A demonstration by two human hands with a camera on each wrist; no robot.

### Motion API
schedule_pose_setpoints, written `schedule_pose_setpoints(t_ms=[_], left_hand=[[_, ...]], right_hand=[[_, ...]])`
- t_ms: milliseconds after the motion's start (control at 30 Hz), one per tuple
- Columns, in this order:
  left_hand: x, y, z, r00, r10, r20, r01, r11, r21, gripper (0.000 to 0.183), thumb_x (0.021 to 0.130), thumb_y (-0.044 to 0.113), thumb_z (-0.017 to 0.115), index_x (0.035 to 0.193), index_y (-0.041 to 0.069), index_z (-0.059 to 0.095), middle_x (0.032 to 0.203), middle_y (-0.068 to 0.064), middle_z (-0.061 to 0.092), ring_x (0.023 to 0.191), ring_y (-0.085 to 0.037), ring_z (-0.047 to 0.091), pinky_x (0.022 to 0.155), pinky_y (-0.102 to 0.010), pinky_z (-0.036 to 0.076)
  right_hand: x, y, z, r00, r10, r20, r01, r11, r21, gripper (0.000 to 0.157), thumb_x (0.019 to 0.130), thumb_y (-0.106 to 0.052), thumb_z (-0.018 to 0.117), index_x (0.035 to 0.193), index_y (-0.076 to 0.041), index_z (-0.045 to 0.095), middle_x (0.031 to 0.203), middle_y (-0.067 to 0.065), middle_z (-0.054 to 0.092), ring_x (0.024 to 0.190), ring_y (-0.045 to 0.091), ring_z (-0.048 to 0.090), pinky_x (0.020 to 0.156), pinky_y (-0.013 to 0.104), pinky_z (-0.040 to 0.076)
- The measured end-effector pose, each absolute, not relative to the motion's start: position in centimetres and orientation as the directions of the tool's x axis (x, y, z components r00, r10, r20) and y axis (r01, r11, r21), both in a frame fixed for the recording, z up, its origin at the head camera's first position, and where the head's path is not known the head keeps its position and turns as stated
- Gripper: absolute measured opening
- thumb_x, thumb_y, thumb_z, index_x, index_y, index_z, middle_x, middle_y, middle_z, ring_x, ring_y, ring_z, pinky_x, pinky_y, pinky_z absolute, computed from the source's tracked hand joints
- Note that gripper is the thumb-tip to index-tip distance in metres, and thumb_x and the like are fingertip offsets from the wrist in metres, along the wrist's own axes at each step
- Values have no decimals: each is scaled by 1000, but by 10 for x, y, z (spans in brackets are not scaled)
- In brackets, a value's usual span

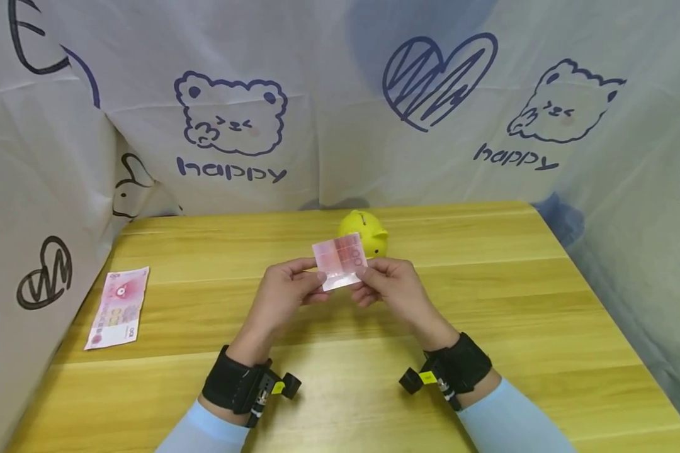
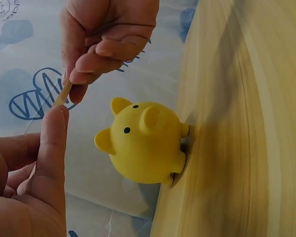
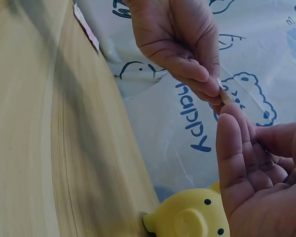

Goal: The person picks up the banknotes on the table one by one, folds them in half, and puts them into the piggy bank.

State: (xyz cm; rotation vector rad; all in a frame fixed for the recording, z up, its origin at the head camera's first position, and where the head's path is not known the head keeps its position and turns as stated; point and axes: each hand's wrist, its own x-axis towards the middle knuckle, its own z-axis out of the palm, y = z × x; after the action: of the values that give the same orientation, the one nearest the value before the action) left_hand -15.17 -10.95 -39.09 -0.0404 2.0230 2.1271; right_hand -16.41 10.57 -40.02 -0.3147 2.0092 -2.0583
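A pink banknote [image 1: 340, 259], folded down to a short piece, is held up over the table between both hands. My left hand [image 1: 288, 284] pinches its left edge between thumb and fingers. At the opposite edge, the right hand [image 1: 393, 286] pinches it the same way. Both wrist views show the note edge-on, as a thin strip [image 2: 63, 94] between the fingertips. Just behind it stands a yellow piggy bank [image 1: 368, 229] with a slot on its back, partly covered by the note in the head view and fully visible in the left wrist view.
Another pink banknote [image 1: 118, 308] lies flat and unfolded near the table's left edge. The wooden table [image 1: 515, 314] ends at the back against a white cloth [image 1: 340, 126] with blue drawings, which also hangs at both sides.
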Motion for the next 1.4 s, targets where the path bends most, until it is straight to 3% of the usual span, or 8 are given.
schedule_pose_setpoints(t_ms=[200,400,600,900,1200,1400], left_hand=[[-151,-110,-392,-984,112,-137,-148,-96,984,30,94,8,61,123,4,63,107,-21,70,86,-30,70,76,-36,60],[-149,-111,-390,-978,148,-146,-159,-84,984,29,94,10,61,123,6,64,113,-19,68,87,-29,69,76,-35,60],[-147,-111,-388,-980,135,-148,-163,-111,980,32,94,10,61,127,10,61,100,-23,67,83,-28,70,75,-35,60],[-146,-107,-388,-987,88,-134,-148,-172,974,31,93,3,60,124,6,62,90,-17,63,76,-24,68,73,-34,61],[-147,-109,-390,-990,106,-92,-112,-203,973,23,96,3,54,115,-1,67,120,-21,59,88,-26,68,77,-33,60],[-148,-111,-390,-981,160,-108,-144,-239,960,27,100,17,53,118,2,65,119,-22,59,99,-38,64,79,-34,59]], right_hand=[[-163,108,-400,-942,-333,-37,41,-6,-999,25,98,-18,57,107,5,64,95,36,64,76,38,68,64,43,61],[-163,111,-400,-965,-260,-20,33,-45,-998,27,94,-14,62,118,-1,62,83,13,71,71,35,67,59,42,61],[-163,112,-401,-968,-251,11,2,-49,-999,32,94,-9,61,125,-6,58,81,8,69,63,23,65,55,33,59],[-161,110,-402,-966,-253,54,-25,-115,-993,34,95,-9,59,129,-5,54,79,5,67,63,18,64,54,27,57],[-160,103,-407,-966,-242,86,-59,-114,-992,19,97,-7,55,115,-2,59,81,9,62,64,19,62,53,30,56],[-158,99,-408,-976,-194,101,-85,-89,-992,16,98,-4,50,105,-1,64,88,14,60,65,19,61,52,32,56]])
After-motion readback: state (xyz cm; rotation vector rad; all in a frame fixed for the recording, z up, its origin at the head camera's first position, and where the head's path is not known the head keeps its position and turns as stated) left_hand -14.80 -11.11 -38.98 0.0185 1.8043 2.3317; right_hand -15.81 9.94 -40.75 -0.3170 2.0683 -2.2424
